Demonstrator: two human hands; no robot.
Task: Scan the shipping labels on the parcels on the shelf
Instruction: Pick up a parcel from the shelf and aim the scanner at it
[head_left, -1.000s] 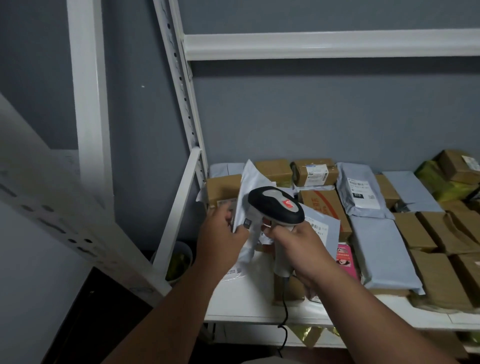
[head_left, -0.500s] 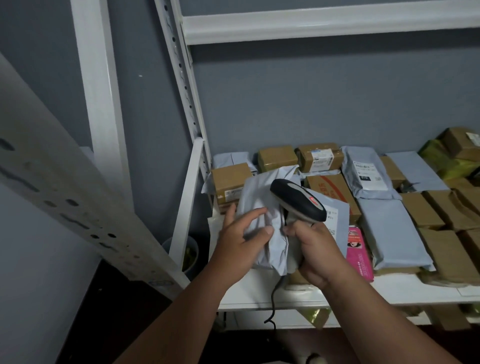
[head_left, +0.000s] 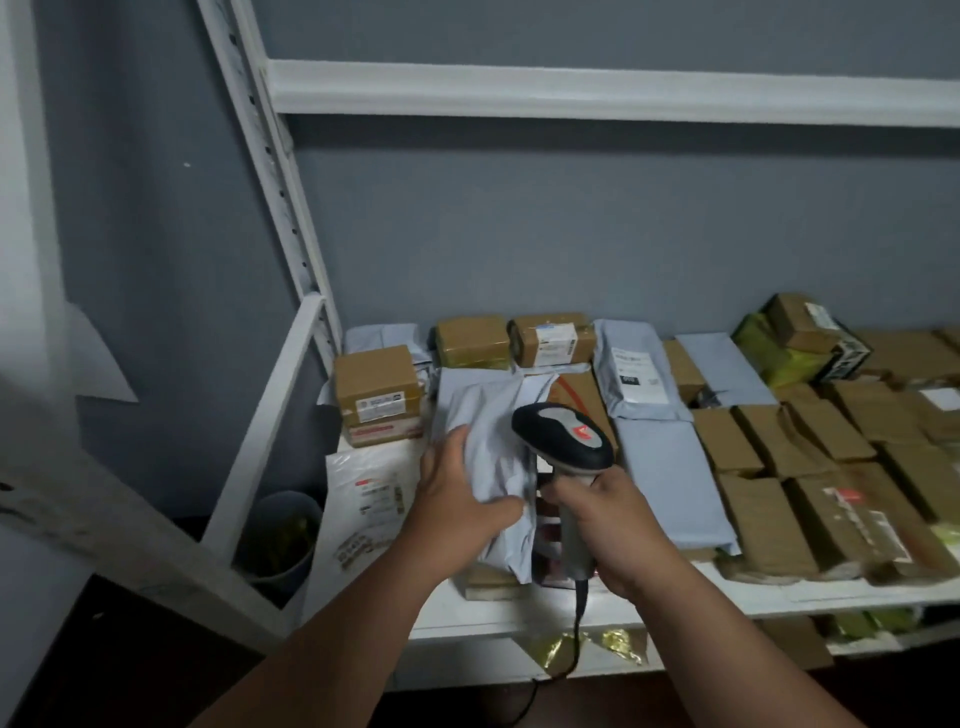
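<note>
Grey parcel (head_left: 485, 457) gripped by left hand (head_left: 457, 499); right hand (head_left: 608, 519) (just beside) clasps scanner (head_left: 561, 436).

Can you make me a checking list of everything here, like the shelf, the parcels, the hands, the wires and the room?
Surface: white metal shelf, crowded with parcels.
Job's things: grey mailer bag held up at the front; black and grey scanner right beside it; brown boxes in rows at right; labelled box at left.
Clutter: flat white bag with printed labels on the shelf's left end; yellow-green packet at the far back.
Hands: left hand grips the mailer bag; right hand has its grip on the scanner handle.
Cables: scanner cord hangs below the shelf edge.
Surroundings: grey wall; grey bin on the floor at left.
</note>
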